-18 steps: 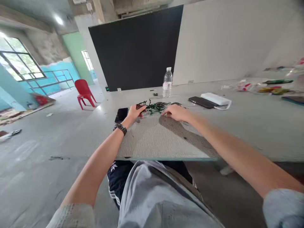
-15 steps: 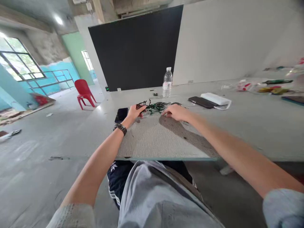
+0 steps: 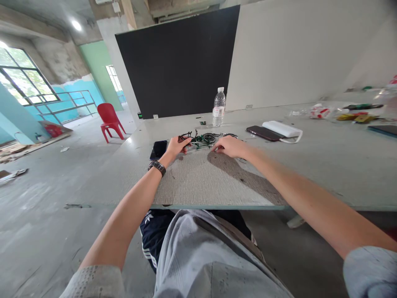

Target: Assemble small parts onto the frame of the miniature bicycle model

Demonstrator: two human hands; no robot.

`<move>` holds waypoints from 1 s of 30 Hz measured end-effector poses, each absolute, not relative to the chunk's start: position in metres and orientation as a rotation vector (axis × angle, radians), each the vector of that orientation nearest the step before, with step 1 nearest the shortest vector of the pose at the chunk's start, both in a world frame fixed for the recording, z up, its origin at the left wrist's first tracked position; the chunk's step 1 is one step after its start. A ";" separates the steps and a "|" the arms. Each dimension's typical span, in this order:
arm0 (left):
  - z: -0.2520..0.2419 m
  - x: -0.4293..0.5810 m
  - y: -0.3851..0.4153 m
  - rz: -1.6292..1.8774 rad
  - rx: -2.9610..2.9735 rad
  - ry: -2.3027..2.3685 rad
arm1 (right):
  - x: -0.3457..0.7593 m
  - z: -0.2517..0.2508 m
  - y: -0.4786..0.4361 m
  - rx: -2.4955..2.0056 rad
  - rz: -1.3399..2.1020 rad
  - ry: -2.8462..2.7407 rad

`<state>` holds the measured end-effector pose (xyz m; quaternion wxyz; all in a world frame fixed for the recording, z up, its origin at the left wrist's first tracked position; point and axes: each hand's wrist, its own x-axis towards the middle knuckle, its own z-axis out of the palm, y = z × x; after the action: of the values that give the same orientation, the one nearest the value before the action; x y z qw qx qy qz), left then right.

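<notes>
A small green model bicycle [image 3: 202,142] with black-rimmed wheels lies on the table, its parts partly covered by both hands. My left hand [image 3: 179,145] is closed at its left end, thumb and fingers around a dark part there. My right hand [image 3: 228,146] hovers low over the table just right of the green frame, its fingers curled and the fingertips close together. Whatever those fingertips hold is too small to make out. Another thin wheel [image 3: 231,135] shows behind the right hand, and a curved piece peeks out below it.
A dark phone [image 3: 158,150] lies left of my left hand. Behind the model stand a water bottle [image 3: 218,107] and a tiny green piece [image 3: 202,123]. To the right lie a black phone [image 3: 265,133] and a white power bank [image 3: 281,128] with a cable loop. Clutter sits farther right.
My right fingertips have shifted very slightly. Both hands otherwise stay in place around the model bicycle.
</notes>
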<state>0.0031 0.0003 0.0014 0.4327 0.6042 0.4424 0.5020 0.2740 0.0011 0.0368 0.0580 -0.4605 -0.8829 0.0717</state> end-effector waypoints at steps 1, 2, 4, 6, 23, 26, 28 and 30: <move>0.001 0.003 0.000 1.252 1.504 1.104 | 0.274 0.036 0.001 -1.392 0.218 -2.673; 0.001 0.003 0.000 1.252 1.504 1.104 | 0.274 0.036 0.002 -1.390 0.219 -2.669; 0.001 0.004 0.000 1.252 1.503 1.103 | 0.274 0.036 0.002 -1.384 0.226 -2.664; 0.001 0.004 0.000 1.248 1.505 1.101 | 0.274 0.036 0.002 -1.374 0.219 -2.669; 0.002 0.006 -0.003 1.210 1.532 1.111 | 0.273 0.040 -0.002 -1.358 0.309 -2.691; 0.002 0.006 -0.002 1.210 1.538 1.111 | 0.271 0.041 -0.004 -1.359 0.328 -2.698; 0.002 0.006 -0.002 1.211 1.541 1.112 | 0.271 0.042 -0.005 -1.351 0.331 -2.702; 0.002 0.006 -0.002 1.211 1.544 1.113 | 0.272 0.042 -0.005 -1.335 0.323 -2.706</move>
<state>0.0062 -0.0019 0.0019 0.4285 0.6183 0.4457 0.4852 0.2719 -0.0049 0.0422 0.0537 -0.4392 -0.8904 0.1065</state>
